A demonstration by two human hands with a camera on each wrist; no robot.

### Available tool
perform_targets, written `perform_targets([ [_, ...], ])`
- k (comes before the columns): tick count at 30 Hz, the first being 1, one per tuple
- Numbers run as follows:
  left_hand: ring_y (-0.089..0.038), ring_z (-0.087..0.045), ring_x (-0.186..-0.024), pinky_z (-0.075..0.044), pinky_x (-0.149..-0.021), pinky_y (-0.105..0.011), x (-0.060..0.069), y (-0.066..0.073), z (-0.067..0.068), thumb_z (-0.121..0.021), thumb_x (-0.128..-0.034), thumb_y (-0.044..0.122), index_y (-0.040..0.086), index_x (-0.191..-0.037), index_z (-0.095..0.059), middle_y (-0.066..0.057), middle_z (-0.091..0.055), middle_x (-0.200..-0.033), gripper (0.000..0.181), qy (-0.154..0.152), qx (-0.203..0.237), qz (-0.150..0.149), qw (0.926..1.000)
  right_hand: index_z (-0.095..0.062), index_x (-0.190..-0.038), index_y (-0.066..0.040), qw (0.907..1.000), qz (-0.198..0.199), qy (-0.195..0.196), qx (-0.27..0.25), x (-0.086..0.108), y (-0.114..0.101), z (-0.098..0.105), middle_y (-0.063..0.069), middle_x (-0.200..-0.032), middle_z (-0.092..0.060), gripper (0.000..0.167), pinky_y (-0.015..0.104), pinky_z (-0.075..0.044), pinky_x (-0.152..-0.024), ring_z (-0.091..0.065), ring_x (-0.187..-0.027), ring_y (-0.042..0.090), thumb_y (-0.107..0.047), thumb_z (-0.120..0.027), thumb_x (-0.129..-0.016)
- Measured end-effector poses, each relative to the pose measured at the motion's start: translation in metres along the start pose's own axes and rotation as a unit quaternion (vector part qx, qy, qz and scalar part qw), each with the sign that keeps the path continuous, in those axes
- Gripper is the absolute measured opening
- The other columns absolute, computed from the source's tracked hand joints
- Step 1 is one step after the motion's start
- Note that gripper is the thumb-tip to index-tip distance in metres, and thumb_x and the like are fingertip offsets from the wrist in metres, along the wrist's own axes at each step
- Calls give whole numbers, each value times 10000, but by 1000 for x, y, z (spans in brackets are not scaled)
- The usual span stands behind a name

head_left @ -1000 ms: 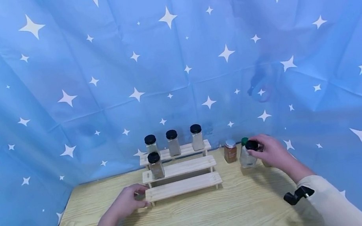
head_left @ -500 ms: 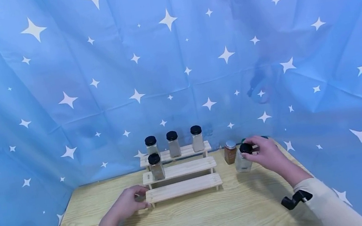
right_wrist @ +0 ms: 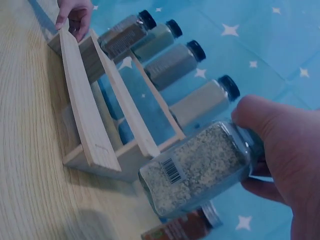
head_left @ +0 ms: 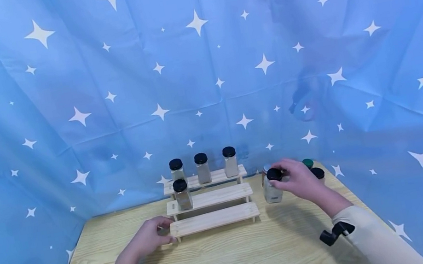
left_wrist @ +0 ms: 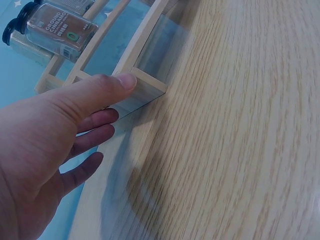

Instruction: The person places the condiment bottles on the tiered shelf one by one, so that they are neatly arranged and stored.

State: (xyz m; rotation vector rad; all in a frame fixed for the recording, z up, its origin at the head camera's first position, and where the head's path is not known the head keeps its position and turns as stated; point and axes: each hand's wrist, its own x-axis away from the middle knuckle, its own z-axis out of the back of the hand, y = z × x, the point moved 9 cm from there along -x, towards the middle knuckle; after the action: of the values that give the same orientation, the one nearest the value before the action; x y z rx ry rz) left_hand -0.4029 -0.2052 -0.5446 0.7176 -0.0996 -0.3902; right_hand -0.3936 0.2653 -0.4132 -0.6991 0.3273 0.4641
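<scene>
My right hand [head_left: 296, 178] holds a glass spice jar [head_left: 273, 192] by its black lid, to the right of the wooden three-step spice rack [head_left: 214, 218]. Pale, speckled flakes fill that jar, and a barcode shows on its side in the right wrist view. At the rack's left end, my left hand [head_left: 151, 235] grips the lowest step's corner, thumb against the wood. Three black-lidded jars stand along the top step, among them a middle jar [head_left: 203, 170]. On the middle step's left end stands a ground cinnamon jar [left_wrist: 62, 30].
A red-brown jar with a silver lid [right_wrist: 182, 226] stands behind the held jar, mostly hidden in the head view. Farther right are a green-lidded jar [head_left: 307, 163] and a black-lidded jar [head_left: 318, 173], partly covered by my right hand. A starry blue curtain [head_left: 201, 73] hangs behind the table [head_left: 224, 260].
My right hand has carried the speckled jar leftward, toward the rack, now in front of the silver-lidded jar. The jars on the right have come into view. My left hand stays at the rack.
</scene>
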Motion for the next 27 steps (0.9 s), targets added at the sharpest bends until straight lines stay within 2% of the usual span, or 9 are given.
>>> perform_targets([
  [6, -311, -695, -1200, -575, -1067, -584, -1, -2, 0, -976, -867, 317, 115, -1328, -765, -46, -748, -1287, 545, -3, -23, 58, 10000, -743, -1320, -68, 9999, 75, -113, -30, -11, -17, -8, 71, -1211, -718, 374, 484, -672, -885, -718, -1088, 271, -173, -871, -986],
  [11, -321, -694, -1205, -571, -1069, -595, -1, -3, 0, -973, -872, 302, 100, -1337, -761, -51, -747, -1285, 550, -30, 10, 82, 10000, -741, -1312, -86, 9997, 121, -143, -153, -20, -29, -15, 58, -1203, -711, 357, 429, -674, -842, -720, -1047, 244, -187, -865, -992],
  [14, -321, -695, -1205, -571, -1071, -595, -2, -3, 0, -975, -868, 294, 91, -1341, -758, -60, -747, -1295, 558, -43, 3, 65, 10000, -736, -1320, -79, 9994, 152, -191, -243, -26, -36, -19, 67, -1210, -704, 366, 432, -678, -866, -722, -1064, 253, -184, -863, -992],
  [19, -316, -699, -1198, -575, -1069, -591, -2, -2, 1, -979, -863, 303, 100, -1325, -763, -53, -751, -1277, 550, -48, 10, 47, 10000, -735, -1320, -88, 9994, 157, -232, -180, -35, -46, -28, 62, -1229, -701, 374, 388, -669, -840, -714, -1040, 238, -193, -868, -987],
  [27, -331, -698, -1211, -575, -1070, -593, -2, -4, 0, -972, -874, 290, 103, -1333, -760, -79, -743, -1316, 539, -43, -4, 1, 10000, -730, -1332, -10, 9987, 364, -261, -259, -48, -61, -43, 115, -1261, -715, 406, 418, -673, -916, -717, -1143, 316, -142, -872, -976],
])
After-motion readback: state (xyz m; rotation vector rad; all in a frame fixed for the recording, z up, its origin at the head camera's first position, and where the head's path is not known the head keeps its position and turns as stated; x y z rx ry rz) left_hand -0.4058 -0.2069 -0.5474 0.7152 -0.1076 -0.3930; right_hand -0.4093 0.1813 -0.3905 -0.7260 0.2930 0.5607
